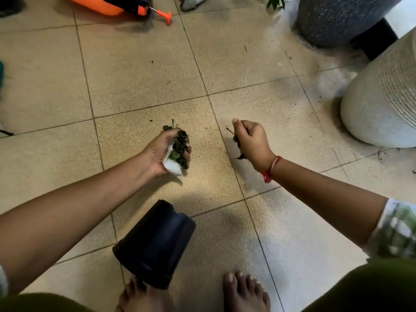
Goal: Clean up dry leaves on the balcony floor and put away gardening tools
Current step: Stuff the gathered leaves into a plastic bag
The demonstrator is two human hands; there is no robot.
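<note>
Left hand [162,149] gripped leaves [180,146] and white paper [172,165], fingers curled round both; right hand [251,140] clenched on a leafy twig [236,139]; black pot [155,244] lay tipped on the tiles [135,75]

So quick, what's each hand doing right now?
Left hand: gripping dry leaves and a white paper.
Right hand: pinching a leafy twig.

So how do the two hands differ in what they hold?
The left hand grips a thick bunch of leaves with a white scrap; the right hand holds only a few leaf bits. The left hand shows its palm side, the right hand its back. Both are curled round leaves.
</note>
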